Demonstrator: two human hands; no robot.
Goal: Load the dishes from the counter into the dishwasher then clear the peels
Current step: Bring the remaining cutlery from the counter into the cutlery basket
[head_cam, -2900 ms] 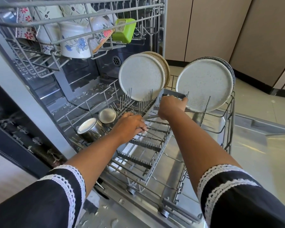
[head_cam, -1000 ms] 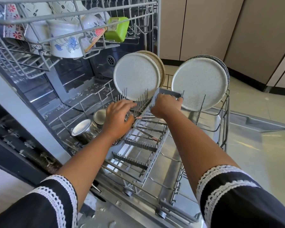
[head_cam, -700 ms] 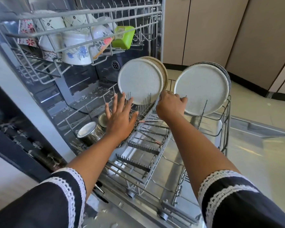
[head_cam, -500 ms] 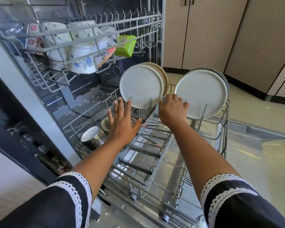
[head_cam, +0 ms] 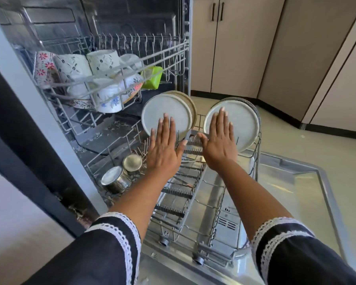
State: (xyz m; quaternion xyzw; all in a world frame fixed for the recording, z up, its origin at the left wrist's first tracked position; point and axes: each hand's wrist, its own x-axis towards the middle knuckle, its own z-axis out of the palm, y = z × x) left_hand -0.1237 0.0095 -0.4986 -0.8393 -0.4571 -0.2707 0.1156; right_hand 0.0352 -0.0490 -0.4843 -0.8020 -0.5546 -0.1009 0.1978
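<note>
Two flat hands, left [head_cam: 162, 150] and right [head_cam: 219, 140], fingers straight, grasp nothing above the wire lower rack [head_cam: 193, 194]. Round speckled plates [head_cam: 167, 114] stand upright there, near two shiny steel cups [head_cam: 115, 178]; patterned ceramic mugs [head_cam: 103, 62] fill the upper rack [head_cam: 119, 79].

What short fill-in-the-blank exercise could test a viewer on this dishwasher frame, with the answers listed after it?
1. Both hands, the left hand and the right hand, are held ____ with straight fingers.
2. The green container sits in the ____ rack.
3. The two steel cups lie in the lower rack, on the person's ____ side.
4. The speckled plates stand ____ in the lower rack.

Missing words: open; upper; left; upright
</note>
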